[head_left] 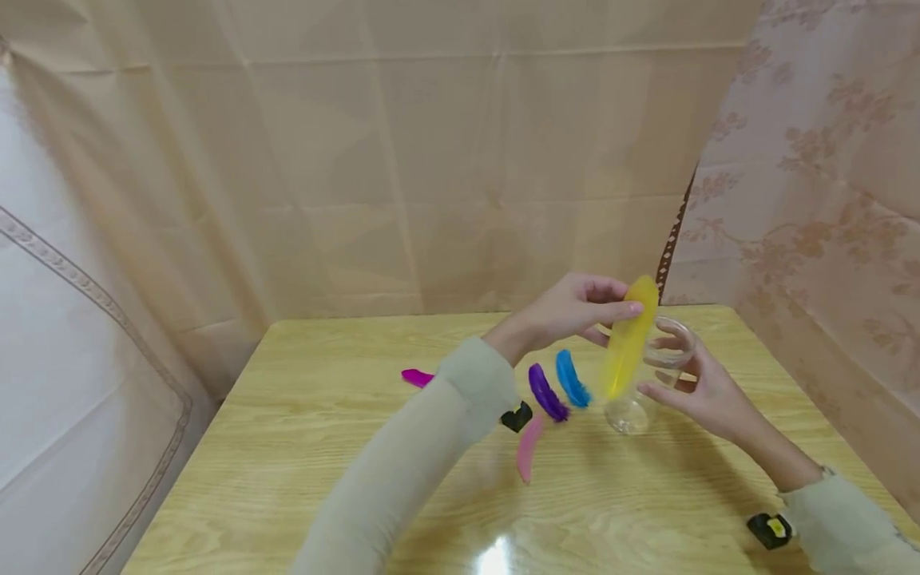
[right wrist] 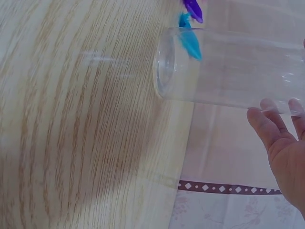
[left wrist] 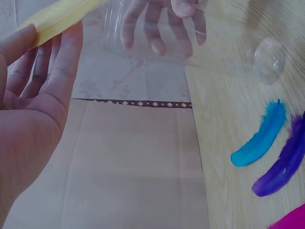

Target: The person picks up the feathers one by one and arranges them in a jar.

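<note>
My left hand point(head_left: 557, 315) pinches a yellow feather point(head_left: 627, 351) near its upper end between thumb and fingers. The feather hangs tilted, just left of a clear jar's point(head_left: 628, 417) open mouth in the head view. Around the jar's far side curl the fingers of my right hand point(head_left: 711, 399), with the thumb on the near side. The left wrist view shows those fingers through the transparent wall, and the yellow feather point(left wrist: 57, 21) beside the rim. Whether the jar's base touches the table, I cannot tell.
On the wooden table point(head_left: 273, 447) lie a blue feather point(head_left: 572, 378), a purple feather point(head_left: 548, 393), a pink feather point(head_left: 529, 449) and a magenta feather point(head_left: 416, 377), partly behind my left sleeve. Beige cloth point(head_left: 460, 160) hangs behind the table, with patterned cloth point(head_left: 834, 224) at right.
</note>
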A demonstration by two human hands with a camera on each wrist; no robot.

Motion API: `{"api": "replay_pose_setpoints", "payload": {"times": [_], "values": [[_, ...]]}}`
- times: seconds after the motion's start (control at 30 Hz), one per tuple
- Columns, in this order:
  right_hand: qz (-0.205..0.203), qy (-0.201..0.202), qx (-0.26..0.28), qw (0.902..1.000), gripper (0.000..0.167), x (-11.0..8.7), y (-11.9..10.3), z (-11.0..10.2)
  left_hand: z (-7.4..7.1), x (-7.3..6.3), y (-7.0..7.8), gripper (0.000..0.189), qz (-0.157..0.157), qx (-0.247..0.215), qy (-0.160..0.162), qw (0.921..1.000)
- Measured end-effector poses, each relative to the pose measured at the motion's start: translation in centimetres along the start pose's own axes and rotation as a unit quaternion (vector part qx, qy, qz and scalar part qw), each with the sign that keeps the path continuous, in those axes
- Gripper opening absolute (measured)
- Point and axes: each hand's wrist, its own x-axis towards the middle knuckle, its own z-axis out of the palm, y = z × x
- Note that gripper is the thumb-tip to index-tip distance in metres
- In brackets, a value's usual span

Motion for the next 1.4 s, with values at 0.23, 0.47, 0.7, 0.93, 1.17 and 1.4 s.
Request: {"api": "replay_pose_setpoints", "payload": {"times": [0.23, 0.47, 0.7, 0.93, 1.17, 1.4], "values": [[0.007, 0.001, -0.009, 0.9999, 0.091, -0.2, 0.0, -0.4, 1.0, 0.7, 0.5, 0.022, 0.038, -0.035, 0.027, 0.9983], [0.017, 0.002, -0.017, 0.9997, 0.091, -0.5, 0.0, -0.3, 1.7, 1.2, 1.0, 0.023, 0.076, -0.035, 0.074, 0.9937], [0.017, -0.004, -0.002, 0.9998, 0.093, -0.6, -0.1, -0.3, 2.4, 1.5, 1.5, 0.021, 0.083, -0.026, 0.102, 0.991], [0.018, -0.002, -0.004, 0.9998, 0.093, -0.7, 0.0, -0.2, 2.7, 1.7, 1.6, 0.019, 0.099, -0.036, 0.123, 0.9868], [0.014, 0.003, -0.001, 0.9999, 0.09, -0.9, 0.1, -0.3, 3.2, 1.8, 2.0, 0.019, 0.125, -0.049, 0.161, 0.9778], [0.001, 0.005, 0.008, 1.0, 0.093, -0.9, 0.0, -0.5, 3.8, 1.8, 2.1, 0.018, 0.124, -0.03, 0.159, 0.979]]}}
